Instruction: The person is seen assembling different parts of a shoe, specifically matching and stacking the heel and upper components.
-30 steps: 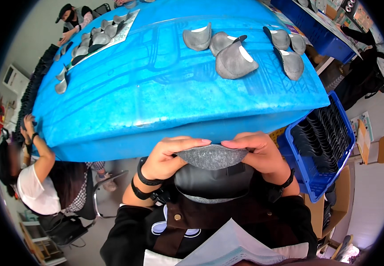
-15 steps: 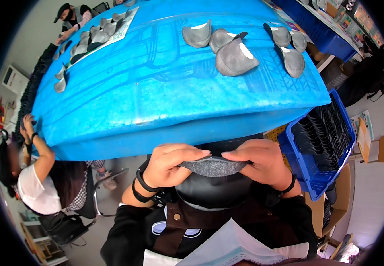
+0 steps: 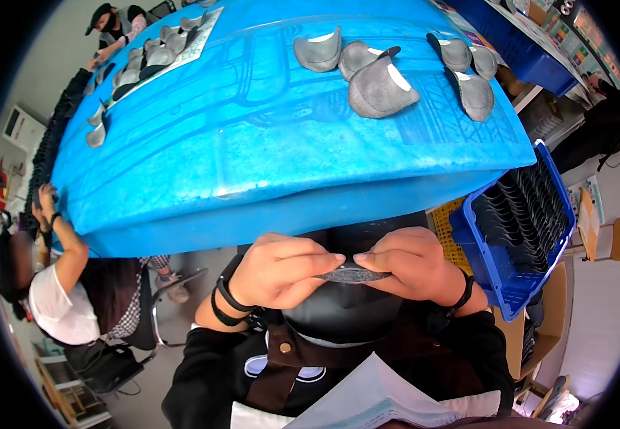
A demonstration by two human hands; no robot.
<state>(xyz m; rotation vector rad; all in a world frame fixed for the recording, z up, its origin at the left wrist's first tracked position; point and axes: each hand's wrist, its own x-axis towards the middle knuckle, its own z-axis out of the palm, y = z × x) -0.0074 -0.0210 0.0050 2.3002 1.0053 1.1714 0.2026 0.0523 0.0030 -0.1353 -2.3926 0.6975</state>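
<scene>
Both of my hands meet in front of me, just off the near edge of the blue-covered table. Between them is a curved grey felt-like pad, seen nearly edge-on. My left hand pinches one end with thumb and fingers. At the other end my right hand grips it the same way, the two thumb tips close together. The fingers cover much of the pad. Below it lies a shiny black rounded surface. Similar cupped grey pads with white patches rest on the table's far right part.
On the right, a blue crate holds rows of dark curved pads; a cardboard box stands under it. More grey pads lie at the table's far left. A co-worker sits left, another farther back.
The pad has tipped, showing less of its grey face and more of its edge. My fingers have closed further over it, and both hands have come slightly nearer together.
</scene>
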